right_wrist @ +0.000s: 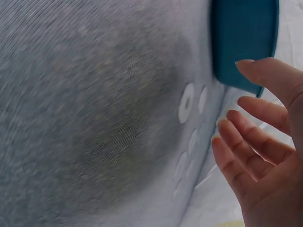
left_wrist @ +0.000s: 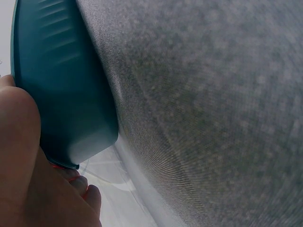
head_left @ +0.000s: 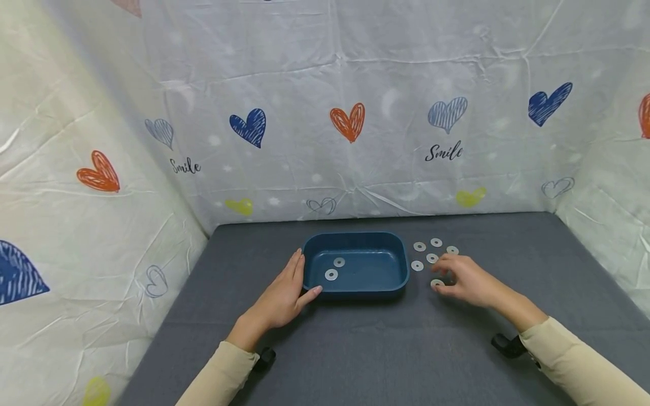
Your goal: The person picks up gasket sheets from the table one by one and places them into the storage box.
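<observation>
Beige sleeves point(head_left: 218, 372) lead to a left hand point(head_left: 281, 300), straight-fingered against a blue tray point(head_left: 376, 268) holding two washers point(head_left: 327, 274), and a right hand point(head_left: 469, 279), fingers parted, near six others point(head_left: 413, 265) rightward, grey tabletop point(head_left: 355, 349) stretching in front.

Tray point(head_left: 373, 273) on table point(head_left: 355, 349), hanging cloth point(head_left: 294, 163) behind. Two washers point(head_left: 327, 276) in tray, left half. Right of it on table: five loose washers point(head_left: 416, 247) toward the back, one near washer point(head_left: 434, 282) closer to me. My left hand point(head_left: 280, 298) at tray's left end, my right hand point(head_left: 469, 281) beside the near washer.
</observation>
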The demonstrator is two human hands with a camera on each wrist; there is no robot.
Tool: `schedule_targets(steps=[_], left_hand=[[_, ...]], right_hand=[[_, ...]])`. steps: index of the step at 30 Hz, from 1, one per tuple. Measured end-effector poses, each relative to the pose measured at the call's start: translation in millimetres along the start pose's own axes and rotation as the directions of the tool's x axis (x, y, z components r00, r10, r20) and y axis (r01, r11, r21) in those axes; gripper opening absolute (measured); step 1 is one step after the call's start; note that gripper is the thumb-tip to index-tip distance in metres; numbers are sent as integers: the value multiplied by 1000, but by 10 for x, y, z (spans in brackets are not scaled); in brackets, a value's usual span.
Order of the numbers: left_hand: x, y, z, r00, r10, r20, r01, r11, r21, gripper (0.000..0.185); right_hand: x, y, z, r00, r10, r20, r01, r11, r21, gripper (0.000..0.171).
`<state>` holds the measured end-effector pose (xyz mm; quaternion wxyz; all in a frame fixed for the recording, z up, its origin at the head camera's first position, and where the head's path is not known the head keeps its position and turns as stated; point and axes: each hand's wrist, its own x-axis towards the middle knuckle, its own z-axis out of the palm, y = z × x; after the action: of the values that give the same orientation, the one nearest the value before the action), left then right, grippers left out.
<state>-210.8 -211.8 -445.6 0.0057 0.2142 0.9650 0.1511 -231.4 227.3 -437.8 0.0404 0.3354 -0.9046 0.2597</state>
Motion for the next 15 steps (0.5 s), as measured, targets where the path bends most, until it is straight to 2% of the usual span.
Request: schedule_targets(steps=[15], left_hand=[[1, 0, 3, 1000, -9, 9, 9, 1000, 4, 96]], right_hand=[[-17, 156, 112, 999, 46, 28, -46, 999, 17, 25]])
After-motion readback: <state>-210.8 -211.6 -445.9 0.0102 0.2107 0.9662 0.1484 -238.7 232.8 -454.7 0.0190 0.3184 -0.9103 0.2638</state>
